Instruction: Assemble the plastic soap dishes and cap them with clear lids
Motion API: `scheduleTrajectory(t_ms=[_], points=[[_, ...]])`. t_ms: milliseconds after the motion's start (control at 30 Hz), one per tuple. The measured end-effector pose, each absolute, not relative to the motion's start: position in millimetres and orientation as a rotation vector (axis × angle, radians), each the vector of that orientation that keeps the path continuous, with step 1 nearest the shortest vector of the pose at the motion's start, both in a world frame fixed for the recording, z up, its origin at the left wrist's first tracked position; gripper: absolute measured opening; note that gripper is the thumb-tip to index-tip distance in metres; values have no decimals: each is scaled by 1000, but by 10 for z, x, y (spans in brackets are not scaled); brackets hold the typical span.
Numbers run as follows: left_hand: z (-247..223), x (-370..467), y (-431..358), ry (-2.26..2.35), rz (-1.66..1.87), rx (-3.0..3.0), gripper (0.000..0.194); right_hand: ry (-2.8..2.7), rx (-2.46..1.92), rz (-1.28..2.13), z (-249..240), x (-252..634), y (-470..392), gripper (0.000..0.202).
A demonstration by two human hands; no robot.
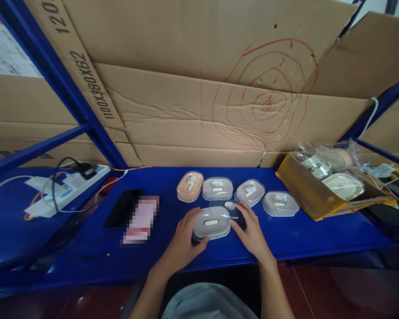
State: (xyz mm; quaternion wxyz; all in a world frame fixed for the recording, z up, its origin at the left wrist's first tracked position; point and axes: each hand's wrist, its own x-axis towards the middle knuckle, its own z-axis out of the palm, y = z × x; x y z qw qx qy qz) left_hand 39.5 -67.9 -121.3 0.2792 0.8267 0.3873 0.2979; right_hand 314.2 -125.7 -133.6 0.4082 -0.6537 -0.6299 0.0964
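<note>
A pale grey oval box point(211, 229) with a white oblong piece on its top lies on the blue table in front of me. My left hand point(188, 235) grips its left side, thumb at the near edge and fingers at the far edge. At the box's far right corner, my right hand point(251, 228) holds a thin clear plastic cover point(236, 212) between thumb and fingers. A round sticker point(230, 205) shows on or beside this cover. The cover's exact outline is hard to make out against the blue.
Behind stand a peach box point(189, 186) and three grey ones point(217, 189), with round stickers on top. At right, a cardboard carton point(315, 208) holds bagged boxes. At left lie a phone point(142, 219), a dark flat object point(119, 210) and a power strip point(68, 190) with cables.
</note>
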Motion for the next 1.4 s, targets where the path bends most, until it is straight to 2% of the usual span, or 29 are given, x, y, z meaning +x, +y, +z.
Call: scheduleTrajectory(t_ms=[100, 167, 300, 400, 533, 700, 800, 867, 1000, 1033, 1233, 1400], points=[[-1182, 366, -675, 1009, 748, 2305, 38, -1589, -1676, 170, -1345, 3149, -1247, 54], [-1180, 360, -673, 999, 740, 2344, 28, -1591, -1664, 136, -1295, 3143, -1268, 48], [-1192, 364, -673, 954, 760, 2353, 26, -1808, -1520, 131, -1162, 3069, -1338, 38], [-1205, 378, -672, 951, 792, 2329, 29, -1992, -1474, 126, -1138, 2963, -1363, 40], [-1221, 409, -680, 974, 832, 2269, 45, -2007, -1522, 30, -1185, 2867, -1350, 32], [-1229, 466, -691, 1061, 876, 2188, 94, -1919, -1505, -4, -1222, 2886, -1331, 27], [-1236, 467, -682, 1103, 819, 2203, 101, -1832, -1489, -21, -1232, 2910, -1340, 26], [-1248, 412, -694, 1098, 775, 2249, 93, -1777, -1510, -40, -1234, 2914, -1345, 26], [-1310, 125, -788, 1135, 681, 2359, 47, -1766, -1545, -70, -1244, 2903, -1318, 26], [-1329, 32, -819, 1155, 658, 2373, 42, -1782, -1544, -72, -1253, 2898, -1305, 26], [-1177, -238, -783, 1251, 670, 2562, 41, -1795, -1533, -150, -1302, 2863, -1315, 40], [-655, 178, -232, 1429, 551, 2638, 44, -1915, -1332, -146, -834, 2984, -1179, 34]])
